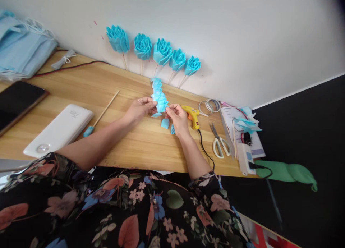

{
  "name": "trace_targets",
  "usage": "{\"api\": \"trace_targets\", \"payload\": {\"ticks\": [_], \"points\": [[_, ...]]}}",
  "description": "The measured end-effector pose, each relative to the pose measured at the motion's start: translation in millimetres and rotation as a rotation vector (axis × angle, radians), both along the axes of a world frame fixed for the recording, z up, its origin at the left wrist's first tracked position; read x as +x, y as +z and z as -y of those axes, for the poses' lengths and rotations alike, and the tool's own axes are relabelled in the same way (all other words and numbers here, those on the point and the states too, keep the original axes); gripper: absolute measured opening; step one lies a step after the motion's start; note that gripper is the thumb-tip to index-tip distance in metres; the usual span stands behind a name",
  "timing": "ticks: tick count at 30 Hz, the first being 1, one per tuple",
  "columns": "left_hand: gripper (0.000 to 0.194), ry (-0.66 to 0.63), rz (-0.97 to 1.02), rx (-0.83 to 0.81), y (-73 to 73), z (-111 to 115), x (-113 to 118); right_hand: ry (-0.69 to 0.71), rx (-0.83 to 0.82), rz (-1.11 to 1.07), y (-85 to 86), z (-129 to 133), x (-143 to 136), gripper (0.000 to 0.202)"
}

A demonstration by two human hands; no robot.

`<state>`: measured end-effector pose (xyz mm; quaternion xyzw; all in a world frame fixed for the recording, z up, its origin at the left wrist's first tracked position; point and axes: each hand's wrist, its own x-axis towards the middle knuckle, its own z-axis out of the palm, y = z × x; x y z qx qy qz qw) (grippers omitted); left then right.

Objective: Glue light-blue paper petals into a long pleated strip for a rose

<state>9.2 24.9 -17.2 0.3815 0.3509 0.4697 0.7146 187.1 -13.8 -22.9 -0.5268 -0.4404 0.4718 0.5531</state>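
Observation:
Between my two hands is a strip of overlapping folded blue petals (159, 97), its far end reaching toward the wall. My left hand (140, 109) pinches the strip's left edge, with thumb and fingers closed. On the lower right corner, the fingertips of my right hand (178, 118) are closed too. Beneath the hands lie loose folded blue pieces, one of them a petal (165, 123) beside my right fingers. Left of my forearm rests a thin wooden stick (106, 108) with a small blue bud (88, 131) at its lower end.
Several blue flowers on sticks (162, 51) lean against the wall. A yellow glue gun (194, 116), scissors (219, 142), tape rolls (212, 105) and a white power strip (245, 158) are at right. A white power bank (59, 130), phone (20, 104) and stacked masks (24, 46) lie left.

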Motion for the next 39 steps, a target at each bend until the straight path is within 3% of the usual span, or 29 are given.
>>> {"api": "trace_targets", "payload": {"ticks": [21,39], "points": [[0.044,-0.071,0.036,0.003,0.8,3.5,2.2,0.010,-0.013,0.068,4.1,1.8,-0.8,0.044],[0.024,0.031,0.037,0.001,-0.8,-0.5,3.3,0.141,-0.051,0.103,8.0,5.7,-2.4,0.048]]}}
